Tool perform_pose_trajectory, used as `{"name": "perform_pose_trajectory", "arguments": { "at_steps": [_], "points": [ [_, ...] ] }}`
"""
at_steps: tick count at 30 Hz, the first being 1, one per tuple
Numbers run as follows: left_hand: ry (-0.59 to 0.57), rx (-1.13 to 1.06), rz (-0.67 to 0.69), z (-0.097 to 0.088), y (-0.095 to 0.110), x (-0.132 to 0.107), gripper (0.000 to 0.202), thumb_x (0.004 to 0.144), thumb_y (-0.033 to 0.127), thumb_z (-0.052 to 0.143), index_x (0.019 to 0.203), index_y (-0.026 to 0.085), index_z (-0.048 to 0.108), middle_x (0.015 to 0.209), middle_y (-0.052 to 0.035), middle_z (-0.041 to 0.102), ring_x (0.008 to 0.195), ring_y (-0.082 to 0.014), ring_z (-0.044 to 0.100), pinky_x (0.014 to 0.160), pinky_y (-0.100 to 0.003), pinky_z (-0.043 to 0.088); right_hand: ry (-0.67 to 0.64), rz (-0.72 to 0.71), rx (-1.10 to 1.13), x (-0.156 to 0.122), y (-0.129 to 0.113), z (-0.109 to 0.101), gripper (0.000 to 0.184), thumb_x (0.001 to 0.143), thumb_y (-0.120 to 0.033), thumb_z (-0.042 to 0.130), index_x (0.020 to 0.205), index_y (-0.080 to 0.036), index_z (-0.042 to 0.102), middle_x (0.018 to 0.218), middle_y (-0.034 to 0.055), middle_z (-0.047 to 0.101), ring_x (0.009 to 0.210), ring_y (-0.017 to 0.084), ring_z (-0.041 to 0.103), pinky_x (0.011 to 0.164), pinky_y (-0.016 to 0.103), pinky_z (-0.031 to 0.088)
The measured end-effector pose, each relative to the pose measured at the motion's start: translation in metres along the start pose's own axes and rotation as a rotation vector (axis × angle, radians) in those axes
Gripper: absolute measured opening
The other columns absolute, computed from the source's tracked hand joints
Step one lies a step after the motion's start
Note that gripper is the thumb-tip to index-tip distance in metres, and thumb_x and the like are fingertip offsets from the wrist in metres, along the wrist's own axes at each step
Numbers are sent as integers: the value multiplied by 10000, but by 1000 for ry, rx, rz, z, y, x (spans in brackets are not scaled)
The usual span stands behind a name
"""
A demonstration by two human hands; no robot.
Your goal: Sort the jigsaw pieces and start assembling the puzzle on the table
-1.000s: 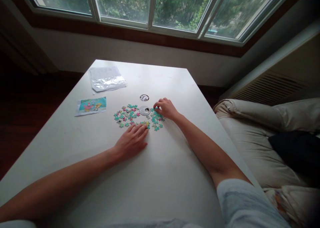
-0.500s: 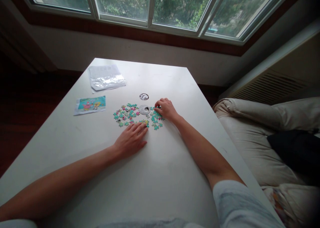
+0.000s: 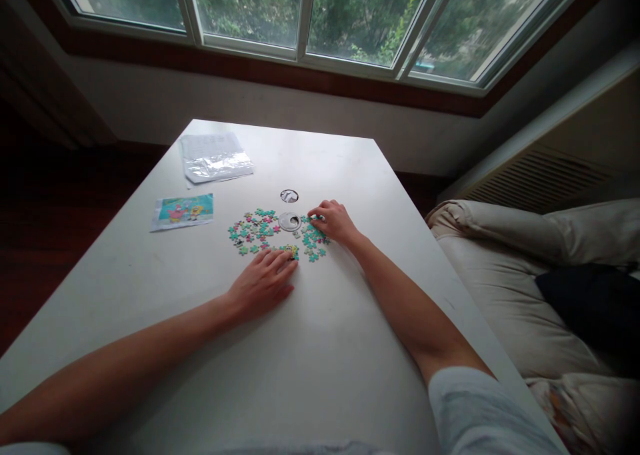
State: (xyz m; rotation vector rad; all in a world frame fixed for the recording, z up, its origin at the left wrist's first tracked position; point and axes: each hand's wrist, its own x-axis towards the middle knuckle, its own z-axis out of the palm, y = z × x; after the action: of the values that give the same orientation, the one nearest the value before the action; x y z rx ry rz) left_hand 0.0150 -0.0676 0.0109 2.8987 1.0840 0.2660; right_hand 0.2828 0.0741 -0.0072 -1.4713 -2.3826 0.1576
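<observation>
Small jigsaw pieces, mostly turquoise with some pink ones, lie scattered around a round hole cover set in the white table. My left hand rests palm down at the near edge of the pieces, fingers stretched out. Its fingertips touch a small cluster of yellow and turquoise pieces, partly covering it. Over the right-hand group of pieces is my right hand, thumb and forefinger drawn together. Whatever lies between those fingertips is too small to make out.
A picture card with pink and yellow cartoon figures lies at the left of the white table. Behind it is a clear plastic sleeve with papers. Beyond the cover is a round opening. A beige sofa stands to the right.
My right fingertips have shifted slightly over the right-hand pieces. My left hand stays at the yellow cluster. The whole view has moved down a little.
</observation>
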Motion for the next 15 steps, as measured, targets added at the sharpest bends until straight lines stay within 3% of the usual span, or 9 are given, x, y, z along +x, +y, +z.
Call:
{"name": "perform_pose_trajectory", "arguments": {
  "at_steps": [7, 15],
  "points": [
    [-27, -34, 66, -2, 5, 0, 404, 1003, 307, 467, 1378, 182, 548, 1416, -127, 547, 1278, -286, 496, 1093, -446, 418, -18, -7, -14, 0, -4, -4, 165, 897, -305, 686, 1041, -279, 762, 1020, 81, 667, 1024, 269, 524, 897, 391, 371],
    [-4, -36, 7, 0, 6, 0, 448, 986, 304, 494, 1411, 163, 517, 1436, -142, 525, 1281, -297, 486, 1098, -459, 429, -55, 16, 0, 3, -6, -5, 129, 882, -283, 693, 996, -234, 728, 1016, 80, 661, 1020, 259, 529, 901, 381, 385]
  ]
}}
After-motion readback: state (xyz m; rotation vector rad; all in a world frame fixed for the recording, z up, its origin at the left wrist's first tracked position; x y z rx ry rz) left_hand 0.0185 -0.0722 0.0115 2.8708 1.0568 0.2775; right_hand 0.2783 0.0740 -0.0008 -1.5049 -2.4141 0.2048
